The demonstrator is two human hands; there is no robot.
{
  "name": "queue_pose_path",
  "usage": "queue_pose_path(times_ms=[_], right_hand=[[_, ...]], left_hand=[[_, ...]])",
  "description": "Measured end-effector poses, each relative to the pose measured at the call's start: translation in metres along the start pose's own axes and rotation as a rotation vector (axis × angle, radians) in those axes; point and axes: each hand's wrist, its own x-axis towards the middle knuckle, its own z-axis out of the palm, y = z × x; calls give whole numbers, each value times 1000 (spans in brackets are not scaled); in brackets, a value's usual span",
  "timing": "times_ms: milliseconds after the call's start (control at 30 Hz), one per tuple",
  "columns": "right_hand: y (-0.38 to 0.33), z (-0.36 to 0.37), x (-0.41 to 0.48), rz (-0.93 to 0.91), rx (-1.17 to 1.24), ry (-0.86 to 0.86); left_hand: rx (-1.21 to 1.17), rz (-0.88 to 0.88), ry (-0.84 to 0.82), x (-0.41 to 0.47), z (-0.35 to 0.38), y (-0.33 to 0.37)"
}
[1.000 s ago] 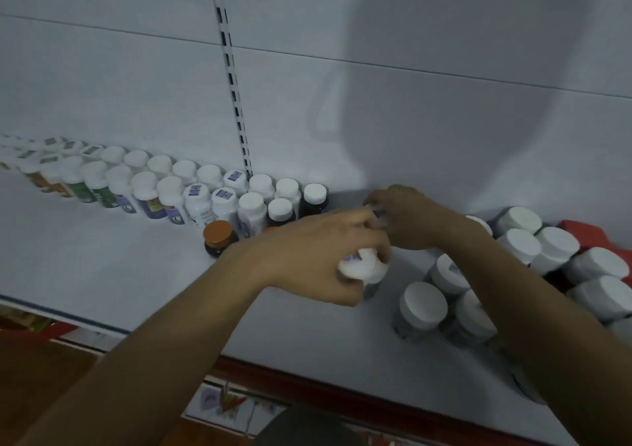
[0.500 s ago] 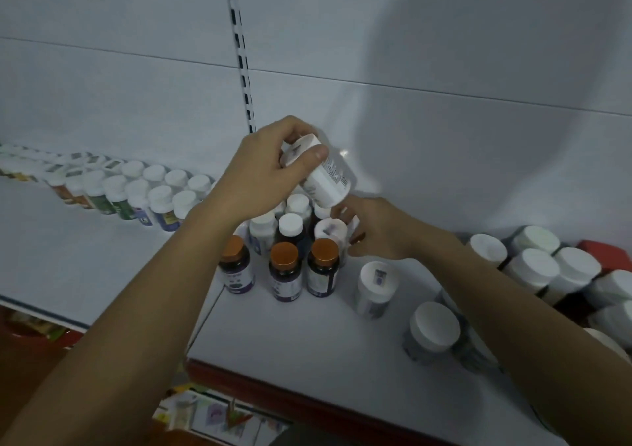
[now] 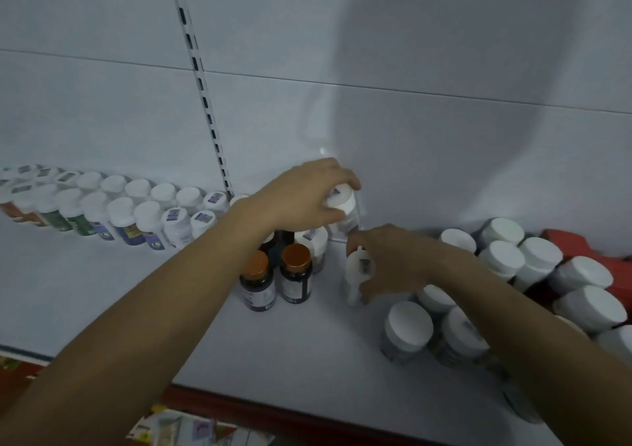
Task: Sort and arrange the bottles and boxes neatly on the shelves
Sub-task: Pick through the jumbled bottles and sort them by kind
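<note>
My left hand (image 3: 307,194) grips a white-capped bottle (image 3: 345,213) by its top, holding it upright against the shelf's back wall. Just in front of it, my right hand (image 3: 386,260) curls round a second white bottle (image 3: 357,271) with a barcode sticker on its cap. Two dark bottles with orange caps (image 3: 294,274) stand left of that, with more bottles behind them partly hidden by my left wrist. A double row of white-capped bottles (image 3: 136,206) runs along the back wall to the left.
Several wide white-lidded jars (image 3: 407,329) cluster at the right, some stacked, beside a red box (image 3: 581,243). The white shelf (image 3: 307,353) has a red front edge. A slotted upright (image 3: 201,82) runs up the back panel. Printed packages show below.
My left hand has brought its bottle down from mid-air to the back of the shelf. My right hand has moved forward onto the stickered bottle that stood free.
</note>
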Motion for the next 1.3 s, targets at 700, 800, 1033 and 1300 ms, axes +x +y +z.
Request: queue_pose_path(times_ms=[700, 800, 1033, 1300], right_hand=[[-15, 14, 28, 88, 390, 306], [-22, 14, 33, 108, 376, 282], [-30, 19, 37, 184, 403, 293], [-37, 20, 36, 222, 385, 303]], left_hand=[[76, 219, -232, -16, 2, -37], [25, 198, -270, -20, 0, -42], [60, 234, -258, -27, -7, -51], [155, 228, -280, -34, -9, -55]])
